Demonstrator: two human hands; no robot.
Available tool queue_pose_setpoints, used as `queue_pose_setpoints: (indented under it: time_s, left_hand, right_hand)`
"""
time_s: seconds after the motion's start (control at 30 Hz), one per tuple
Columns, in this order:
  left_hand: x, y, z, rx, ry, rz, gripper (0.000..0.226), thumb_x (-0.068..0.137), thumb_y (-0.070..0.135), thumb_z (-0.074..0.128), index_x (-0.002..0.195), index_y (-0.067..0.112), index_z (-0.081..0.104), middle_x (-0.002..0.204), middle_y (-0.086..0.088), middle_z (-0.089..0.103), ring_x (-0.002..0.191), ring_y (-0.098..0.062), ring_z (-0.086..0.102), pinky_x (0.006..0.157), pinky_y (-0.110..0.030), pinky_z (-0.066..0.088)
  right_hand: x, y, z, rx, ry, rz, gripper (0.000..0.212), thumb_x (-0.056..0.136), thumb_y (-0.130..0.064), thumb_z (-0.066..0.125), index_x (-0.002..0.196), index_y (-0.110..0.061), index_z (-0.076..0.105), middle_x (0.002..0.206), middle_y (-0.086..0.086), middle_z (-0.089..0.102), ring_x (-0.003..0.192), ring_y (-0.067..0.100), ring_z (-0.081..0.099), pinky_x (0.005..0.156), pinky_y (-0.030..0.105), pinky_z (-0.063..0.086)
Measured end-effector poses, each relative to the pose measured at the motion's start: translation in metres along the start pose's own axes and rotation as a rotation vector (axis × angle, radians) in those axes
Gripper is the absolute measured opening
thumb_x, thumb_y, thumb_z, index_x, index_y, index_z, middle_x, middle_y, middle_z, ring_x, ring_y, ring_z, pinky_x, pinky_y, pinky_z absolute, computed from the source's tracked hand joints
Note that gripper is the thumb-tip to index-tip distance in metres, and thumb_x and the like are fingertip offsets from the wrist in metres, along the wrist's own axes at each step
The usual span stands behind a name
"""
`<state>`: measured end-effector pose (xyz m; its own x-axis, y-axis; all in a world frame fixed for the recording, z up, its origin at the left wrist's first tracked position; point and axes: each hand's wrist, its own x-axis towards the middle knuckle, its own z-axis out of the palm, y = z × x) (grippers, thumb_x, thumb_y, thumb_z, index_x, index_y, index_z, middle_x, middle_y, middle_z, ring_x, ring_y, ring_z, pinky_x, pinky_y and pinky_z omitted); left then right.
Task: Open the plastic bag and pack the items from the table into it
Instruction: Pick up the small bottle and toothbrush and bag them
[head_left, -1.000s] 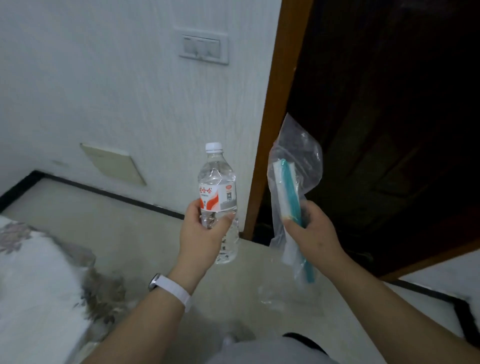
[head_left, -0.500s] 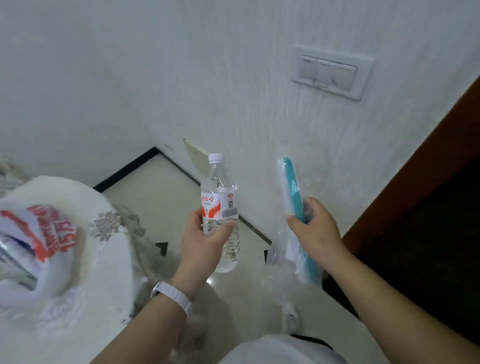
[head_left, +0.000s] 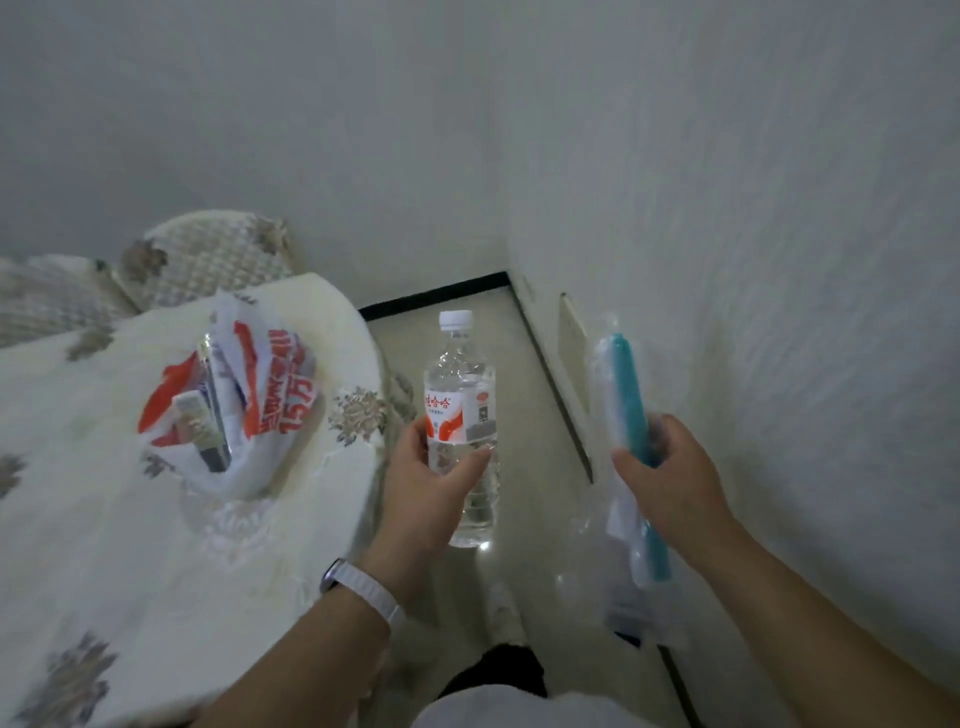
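Observation:
My left hand grips a clear water bottle with a white cap and a red and white label, held upright over the floor. My right hand grips a teal and white toothbrush pack wrapped in clear plastic, also upright. A white plastic bag with red print lies open on the round table to the left, with a few items showing inside it. Both hands are to the right of the table edge, apart from the bag.
The table carries a cream cloth with floral patches. Behind it stands a chair with a patterned cover. A white wall runs close on the right, and pale floor tiles with a black border lie between.
The view has swung left, away from the dark doorway. The table and the white bag have come fully into sight. Both hands keep the same hold on the bottle and the toothbrush pack.

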<state>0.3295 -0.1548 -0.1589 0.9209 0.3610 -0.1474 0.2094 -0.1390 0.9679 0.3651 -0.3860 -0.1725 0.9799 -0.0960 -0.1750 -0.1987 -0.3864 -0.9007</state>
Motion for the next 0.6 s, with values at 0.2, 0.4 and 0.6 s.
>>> queue_pose_setpoints:
  time_s: [0.2,0.4,0.6]
  left_hand:
    - [0.085,-0.012,-0.021,-0.028,0.131,-0.022,0.040,0.080,0.017,0.080,0.107,0.033,0.056,0.103,0.006,0.070,0.087,-0.010,0.071,0.068,-0.023,0.057]
    - [0.189,-0.008,-0.044,-0.111,0.256,-0.054,0.045,0.078,0.024,0.081,0.116,0.024,0.058,0.103,0.006,0.071,0.085,-0.007,0.072,0.075,-0.032,0.060]
    - [0.272,0.002,-0.085,-0.153,0.348,-0.040,0.044,0.080,0.025,0.079,0.118,0.023,0.056,0.105,0.004,0.070,0.086,-0.009,0.072,0.073,-0.032,0.060]
  right_hand:
    - [0.089,-0.031,0.051,-0.123,-0.124,-0.047,0.025,0.089,-0.018,0.065,0.110,-0.025,0.053,0.092,-0.009,0.060,0.079,0.008,0.061,0.062,0.021,0.048]
    - [0.188,-0.094,0.103,-0.255,-0.175,-0.148,0.025,0.089,-0.018,0.065,0.109,-0.025,0.052,0.094,-0.005,0.059,0.081,0.007,0.059,0.061,0.022,0.046]
    - [0.265,-0.152,0.170,-0.222,-0.273,-0.234,0.025,0.089,-0.019,0.064,0.112,-0.024,0.053,0.095,-0.007,0.058,0.082,0.007,0.060,0.062,0.022,0.047]
